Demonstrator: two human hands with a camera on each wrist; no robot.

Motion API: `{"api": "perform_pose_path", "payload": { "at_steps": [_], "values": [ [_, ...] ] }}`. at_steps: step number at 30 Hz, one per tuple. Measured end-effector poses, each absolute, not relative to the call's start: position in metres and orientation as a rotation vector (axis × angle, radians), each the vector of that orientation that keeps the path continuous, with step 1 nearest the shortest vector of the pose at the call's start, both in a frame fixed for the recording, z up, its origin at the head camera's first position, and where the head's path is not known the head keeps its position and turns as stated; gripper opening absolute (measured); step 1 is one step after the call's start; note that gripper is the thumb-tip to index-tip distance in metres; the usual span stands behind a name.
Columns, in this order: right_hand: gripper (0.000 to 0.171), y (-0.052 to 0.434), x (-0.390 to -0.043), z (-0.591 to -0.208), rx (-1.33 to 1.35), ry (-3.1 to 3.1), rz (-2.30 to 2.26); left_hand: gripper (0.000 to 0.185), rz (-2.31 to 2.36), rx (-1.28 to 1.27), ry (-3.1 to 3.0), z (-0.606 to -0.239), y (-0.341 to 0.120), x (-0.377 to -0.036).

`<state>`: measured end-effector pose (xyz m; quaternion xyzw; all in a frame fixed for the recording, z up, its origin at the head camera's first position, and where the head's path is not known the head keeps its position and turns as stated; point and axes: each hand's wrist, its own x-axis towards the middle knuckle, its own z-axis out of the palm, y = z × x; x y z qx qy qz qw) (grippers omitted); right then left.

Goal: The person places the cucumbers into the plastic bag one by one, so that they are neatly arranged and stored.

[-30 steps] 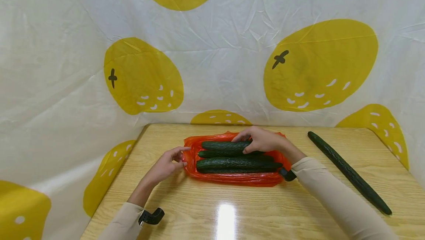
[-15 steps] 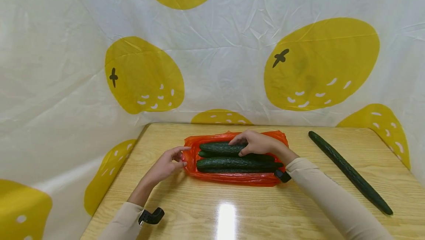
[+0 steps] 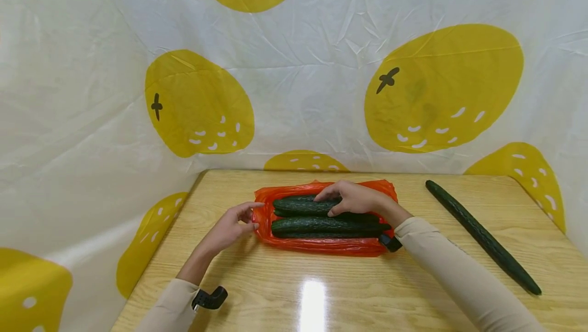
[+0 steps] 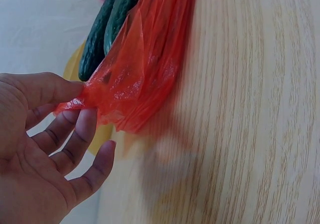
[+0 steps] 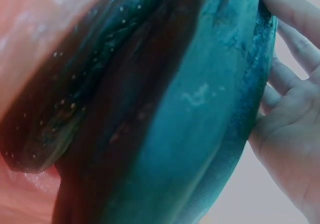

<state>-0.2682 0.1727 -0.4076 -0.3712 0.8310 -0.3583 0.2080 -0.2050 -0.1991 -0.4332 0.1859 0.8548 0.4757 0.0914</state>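
A red plastic bag (image 3: 321, 246) lies spread on the table with several dark green cucumbers on it, side by side. My left hand (image 3: 229, 227) is at the bag's left end; in the left wrist view its thumb and fingers pinch a gathered corner of the red film (image 4: 117, 86). Over the rearmost cucumber (image 3: 294, 205) bends my right hand (image 3: 356, 198), gripping it from above with thumb in front and fingers behind. A front cucumber (image 3: 321, 226) lies parallel to it. Close up in the right wrist view, my right hand (image 5: 292, 93) curves along a cucumber's side.
One more cucumber (image 3: 482, 235) lies slantwise on the wooden table (image 3: 257, 291), right of the bag and beyond my right forearm. A white curtain (image 3: 303, 112) with yellow fruit prints hangs behind the table and along its left side.
My right hand has moved a little left and toward me, and the rear cucumber has shifted slightly left with it. The left hand has stayed in place.
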Motion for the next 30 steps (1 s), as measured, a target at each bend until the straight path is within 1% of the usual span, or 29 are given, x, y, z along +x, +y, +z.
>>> {"api": "perform_pose_path", "payload": {
  "at_steps": [12,18,30],
  "values": [
    [0.041,0.181,-0.263,-0.402,-1.010,2.292,-0.979,0.049,1.421,0.543,2.527,-0.433,-0.201,-0.204],
    [0.043,0.196,-0.259,-0.396,-0.980,2.279,-1.032,0.049,1.416,0.536,2.529,-0.432,-0.200,-0.203],
    [0.037,0.231,-0.247,-0.386,-1.032,2.310,-1.090,0.050,1.415,0.539,2.538,-0.431,-0.200,-0.203]
  ]
}}
